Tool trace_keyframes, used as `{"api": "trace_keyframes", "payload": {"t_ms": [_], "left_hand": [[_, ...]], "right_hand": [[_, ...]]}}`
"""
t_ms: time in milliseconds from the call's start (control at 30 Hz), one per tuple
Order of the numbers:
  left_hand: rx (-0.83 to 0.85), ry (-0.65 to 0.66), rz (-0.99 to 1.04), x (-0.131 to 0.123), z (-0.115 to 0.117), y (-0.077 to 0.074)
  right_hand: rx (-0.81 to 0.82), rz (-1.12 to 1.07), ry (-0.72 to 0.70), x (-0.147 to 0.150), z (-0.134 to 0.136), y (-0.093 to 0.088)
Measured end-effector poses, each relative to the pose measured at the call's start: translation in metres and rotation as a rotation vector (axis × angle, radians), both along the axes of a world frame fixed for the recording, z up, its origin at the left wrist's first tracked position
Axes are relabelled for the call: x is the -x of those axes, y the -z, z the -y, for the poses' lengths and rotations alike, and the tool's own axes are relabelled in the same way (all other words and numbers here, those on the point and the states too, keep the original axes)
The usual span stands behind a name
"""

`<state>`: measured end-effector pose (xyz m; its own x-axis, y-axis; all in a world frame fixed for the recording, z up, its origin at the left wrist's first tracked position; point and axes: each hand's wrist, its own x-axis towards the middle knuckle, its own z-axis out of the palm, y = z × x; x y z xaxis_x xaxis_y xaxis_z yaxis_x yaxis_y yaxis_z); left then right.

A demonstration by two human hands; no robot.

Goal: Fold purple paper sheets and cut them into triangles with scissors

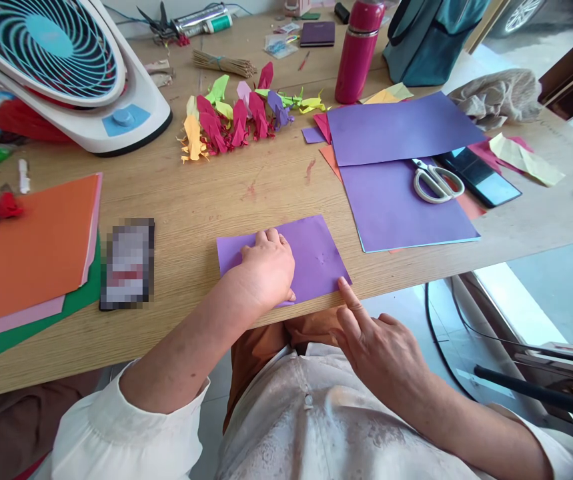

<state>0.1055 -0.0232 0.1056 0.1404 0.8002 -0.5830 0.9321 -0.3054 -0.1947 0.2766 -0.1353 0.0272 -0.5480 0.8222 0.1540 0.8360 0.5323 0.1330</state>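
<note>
A small purple paper square [316, 257] lies at the near edge of the wooden table [216, 193]. My left hand [266, 267] rests on its left half, fingers curled and pressed down on the paper. My right hand [381, 347] is below the table edge, with the index finger stretched out and its tip touching the square's near right corner. Both hands hold the sheet flat on the table.
Larger purple sheets [396, 167] with white scissors [436, 181] and a dark phone [481, 177] lie right. Folded paper figures [236, 117], a red bottle [359, 50], a fan [66, 67], an orange paper stack [31, 253] and another phone [127, 263] stand around.
</note>
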Motion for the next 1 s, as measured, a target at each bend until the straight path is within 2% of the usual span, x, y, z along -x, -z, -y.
{"api": "trace_keyframes", "payload": {"t_ms": [167, 300, 367, 433, 533, 667, 767, 867, 1000], "left_hand": [[0.018, -0.014, 0.004, 0.0, 0.0, -0.001], [0.017, -0.04, 0.024, 0.0, -0.001, 0.001], [0.013, -0.057, 0.032, 0.0, -0.002, 0.001], [0.001, -0.076, 0.043, 0.001, -0.001, 0.001], [-0.032, -0.08, 0.068, 0.002, 0.002, 0.0], [-0.089, -0.023, 0.099, 0.006, 0.007, 0.003], [-0.146, 0.003, 0.121, 0.011, 0.008, 0.007], [-0.173, -0.009, 0.164, 0.018, 0.011, 0.011], [-0.319, 0.018, 0.261, 0.023, 0.038, 0.02]], "right_hand": [[-0.006, -0.015, 0.046, -0.017, -0.003, -0.006], [-0.035, -0.17, 0.036, -0.021, -0.019, -0.015], [-0.042, -0.277, -0.013, -0.012, -0.037, -0.018], [0.013, -0.374, -0.153, 0.006, -0.063, -0.019], [0.145, -0.397, -0.346, 0.035, -0.104, -0.012], [0.29, -0.445, -0.409, 0.054, -0.141, 0.008], [0.268, -0.522, -0.411, 0.052, -0.148, 0.022], [0.242, -0.502, -0.432, 0.048, -0.146, 0.028], [0.234, -0.429, -0.444, 0.046, -0.145, 0.029]]}}
